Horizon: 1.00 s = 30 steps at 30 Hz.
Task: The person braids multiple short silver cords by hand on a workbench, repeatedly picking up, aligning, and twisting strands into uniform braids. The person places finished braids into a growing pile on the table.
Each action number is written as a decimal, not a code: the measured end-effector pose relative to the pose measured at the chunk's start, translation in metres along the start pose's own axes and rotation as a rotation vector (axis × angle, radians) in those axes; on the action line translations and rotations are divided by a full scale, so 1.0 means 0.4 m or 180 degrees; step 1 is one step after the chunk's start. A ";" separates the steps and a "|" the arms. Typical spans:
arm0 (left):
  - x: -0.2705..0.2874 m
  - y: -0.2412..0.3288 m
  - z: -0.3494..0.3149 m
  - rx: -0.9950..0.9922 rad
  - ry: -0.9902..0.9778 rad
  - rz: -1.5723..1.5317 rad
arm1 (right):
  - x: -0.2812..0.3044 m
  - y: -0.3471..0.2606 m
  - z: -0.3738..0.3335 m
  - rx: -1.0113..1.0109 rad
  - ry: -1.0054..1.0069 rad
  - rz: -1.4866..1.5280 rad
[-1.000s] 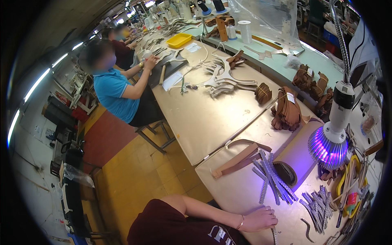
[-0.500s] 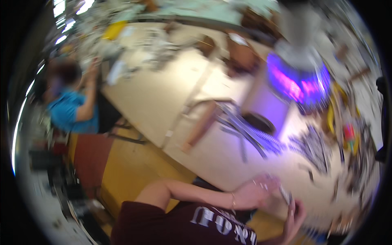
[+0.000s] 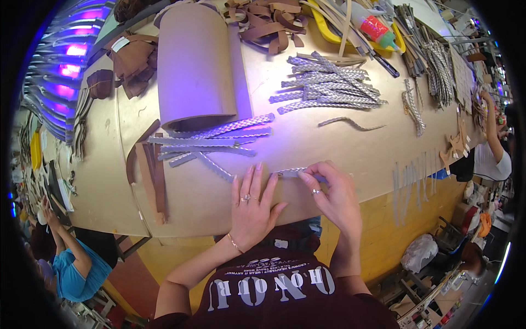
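Observation:
At the near edge of the table, my right hand (image 3: 332, 193) pinches the end of a thin silver-grey braided strip (image 3: 290, 170). My left hand (image 3: 253, 205) lies palm down with fingers stretched and slightly spread, its fingertips at the strip's other end. Whether they press on the strip is hidden. Just beyond the left fingers is a loose heap of braided strips (image 3: 219, 136), some showing flat grey backs. Farther off to the right sits a larger pile of braided strips (image 3: 329, 85), with one single curved strip (image 3: 352, 122) in front of it.
A large brown cardboard tube (image 3: 194, 66) stands behind the heap. Brown leather-like strips (image 3: 153, 181) lie to its left. Farther back are a yellow tray (image 3: 329, 33) and a red-labelled bottle (image 3: 375, 27). A person in blue (image 3: 82, 268) works at left, another in white (image 3: 493, 159) at right.
The view has swung and steadied from a blur. My hands, earlier raised with a short strip between them, are now down at the table, the left one flat and the right pinching.

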<state>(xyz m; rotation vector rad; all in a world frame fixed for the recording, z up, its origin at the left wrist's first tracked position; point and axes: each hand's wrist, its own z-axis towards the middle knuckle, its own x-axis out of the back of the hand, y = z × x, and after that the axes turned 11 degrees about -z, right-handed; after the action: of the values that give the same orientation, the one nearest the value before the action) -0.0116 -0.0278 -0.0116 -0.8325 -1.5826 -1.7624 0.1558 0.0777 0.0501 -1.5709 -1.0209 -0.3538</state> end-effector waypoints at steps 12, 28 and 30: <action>0.027 -0.008 0.054 -0.0049 0.0312 -0.0247 | -0.001 0.027 0.011 0.0525 -0.0444 -0.0436; 0.021 -0.004 0.158 -0.0174 0.0146 -0.0528 | 0.109 0.040 -0.070 0.0223 -0.0151 0.0106; 0.014 0.007 0.147 -0.0215 0.0373 -0.0343 | 0.083 0.026 -0.050 0.0434 -0.0189 -0.0284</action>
<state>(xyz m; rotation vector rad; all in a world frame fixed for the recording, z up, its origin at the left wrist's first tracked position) -0.0097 0.0304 -0.0006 -0.6729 -1.5236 -1.9137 0.1889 0.0736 0.0727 -1.4236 -1.1400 -0.2938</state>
